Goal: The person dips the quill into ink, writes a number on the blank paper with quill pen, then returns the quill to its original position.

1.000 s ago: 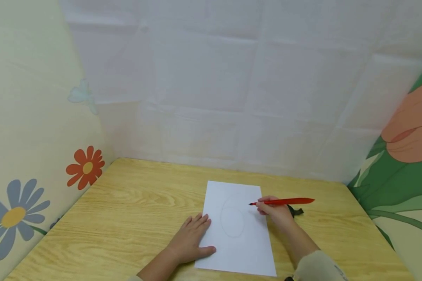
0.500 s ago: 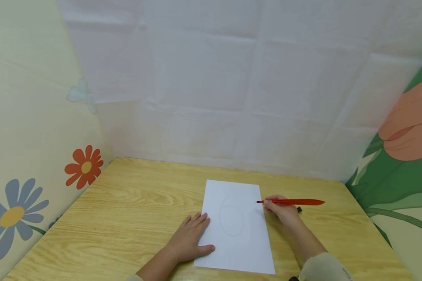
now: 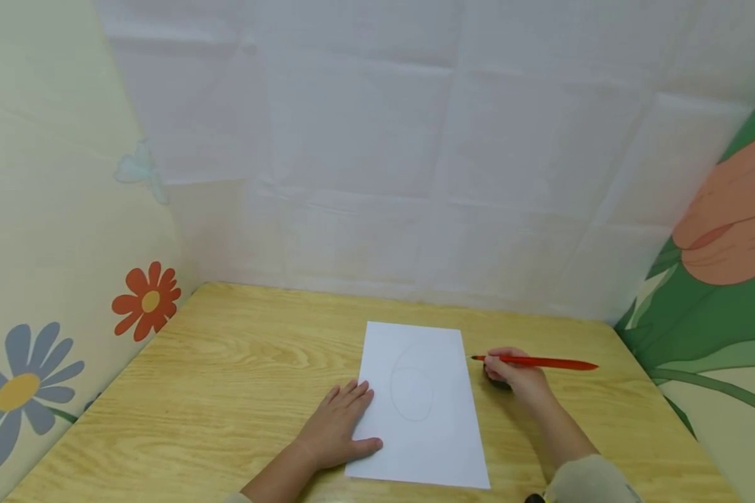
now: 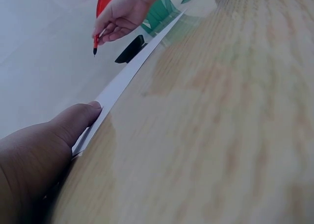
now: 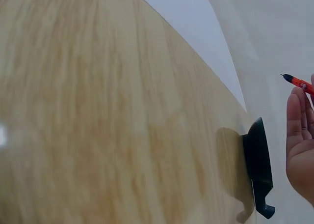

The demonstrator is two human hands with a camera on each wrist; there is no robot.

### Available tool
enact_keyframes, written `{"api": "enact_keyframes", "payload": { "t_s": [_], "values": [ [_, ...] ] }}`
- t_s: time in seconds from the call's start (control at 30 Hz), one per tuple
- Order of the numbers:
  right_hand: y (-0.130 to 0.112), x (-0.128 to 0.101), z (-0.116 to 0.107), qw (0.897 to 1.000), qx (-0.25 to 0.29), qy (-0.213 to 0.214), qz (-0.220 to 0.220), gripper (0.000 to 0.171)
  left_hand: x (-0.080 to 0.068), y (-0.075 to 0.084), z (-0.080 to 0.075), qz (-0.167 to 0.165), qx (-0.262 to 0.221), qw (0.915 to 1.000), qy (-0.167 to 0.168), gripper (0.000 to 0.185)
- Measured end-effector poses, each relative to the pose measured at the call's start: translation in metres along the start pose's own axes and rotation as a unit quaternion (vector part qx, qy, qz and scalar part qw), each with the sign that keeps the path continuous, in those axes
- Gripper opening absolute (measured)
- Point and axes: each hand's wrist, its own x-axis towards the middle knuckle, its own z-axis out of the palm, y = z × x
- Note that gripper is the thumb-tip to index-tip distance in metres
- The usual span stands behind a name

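A white sheet of paper point(image 3: 440, 440) lies on the wooden table, bearing a faint curved line and an oval that together look like a 6. My left hand point(image 3: 335, 429) rests flat on the sheet's left edge, thumb spread apart. Just beyond the sheet's right edge, my right hand point(image 3: 521, 374) pinches a red pen point(image 3: 556, 362) with a dark tip and a long flat tail like a feather. The tip points left, raised above the table in the right wrist view. Partly hidden beneath that hand is a small black object point(image 5: 258, 157) with a curved tail.
The wooden tabletop point(image 3: 245, 363) reaches back to a white cloth point(image 3: 352, 140). Flower-printed hangings stand at the left point(image 3: 38, 230) and right point(image 3: 730, 307). A beige sleeve point(image 3: 591, 482) covers my right forearm.
My right hand has moved right with the pen, from over the paper to beyond its right edge. It now covers the black object's tail. My left hand has stayed put on the sheet.
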Motion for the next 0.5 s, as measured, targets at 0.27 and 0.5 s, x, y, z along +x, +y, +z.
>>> {"api": "enact_keyframes", "payload": {
  "t_s": [0.27, 0.5],
  "values": [
    [0.002, -0.001, -0.011, 1.000, -0.029, 0.011, -0.003, 0.042, 0.000, -0.001, 0.001, 0.002, 0.000, 1.0000, 0.000, 0.086],
    [0.005, -0.002, -0.018, 1.000, -0.011, 0.017, -0.011, 0.044, 0.000, -0.002, 0.002, 0.003, -0.003, 1.0000, 0.002, 0.086]
  ]
}}
